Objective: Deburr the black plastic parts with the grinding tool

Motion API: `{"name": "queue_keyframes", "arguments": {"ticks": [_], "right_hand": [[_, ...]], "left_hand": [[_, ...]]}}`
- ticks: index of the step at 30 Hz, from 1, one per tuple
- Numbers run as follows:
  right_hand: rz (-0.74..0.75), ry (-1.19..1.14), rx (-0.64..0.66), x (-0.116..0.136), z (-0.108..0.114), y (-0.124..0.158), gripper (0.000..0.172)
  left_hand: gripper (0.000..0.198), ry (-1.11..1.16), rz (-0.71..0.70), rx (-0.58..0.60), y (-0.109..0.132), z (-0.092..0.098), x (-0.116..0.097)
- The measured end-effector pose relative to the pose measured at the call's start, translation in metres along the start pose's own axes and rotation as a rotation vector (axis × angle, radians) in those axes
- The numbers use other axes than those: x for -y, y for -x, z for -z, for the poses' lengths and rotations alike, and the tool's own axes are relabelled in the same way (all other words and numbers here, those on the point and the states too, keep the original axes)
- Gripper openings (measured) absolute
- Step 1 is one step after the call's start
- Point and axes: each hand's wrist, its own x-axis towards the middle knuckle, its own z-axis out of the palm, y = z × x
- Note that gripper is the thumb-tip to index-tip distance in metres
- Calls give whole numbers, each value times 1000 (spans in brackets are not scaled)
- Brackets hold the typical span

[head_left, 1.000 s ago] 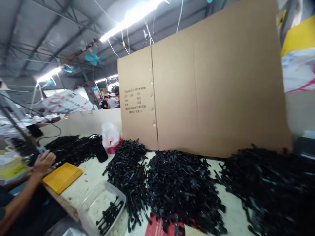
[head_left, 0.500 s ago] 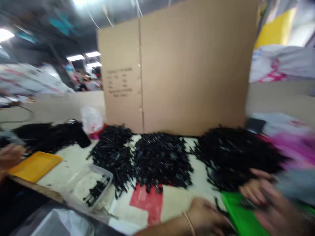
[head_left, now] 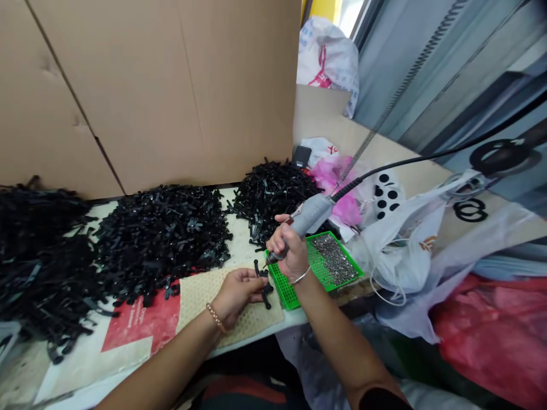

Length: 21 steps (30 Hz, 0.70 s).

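Observation:
My left hand, with a beaded bracelet at its wrist, pinches a small black plastic part over the beige textured mat. Wrapped round a grey electric screwdriver is my right hand. The screwdriver slants down to the left, its tip close to the black part; whether they touch I cannot tell. Under my right hand lies a green perforated tray, with many small metal screws in its right side.
Piles of black parts line the back of the table, before a tall cardboard sheet. A coiled spring and black cable run up from the screwdriver. White plastic bags and a red bag are at the right.
The view has swung right and down. Both hands, blurred near the lower right before, now show near the middle. The screwdriver's body, cable and spring are now plainly visible.

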Motion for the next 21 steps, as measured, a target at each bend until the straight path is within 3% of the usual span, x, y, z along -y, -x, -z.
{"name": "queue_keyframes", "arguments": {"ticks": [21], "right_hand": [[-22,15,18,-4,2,7,30]], "left_hand": [[24,-21,2,-16,-1,0,1]]}}
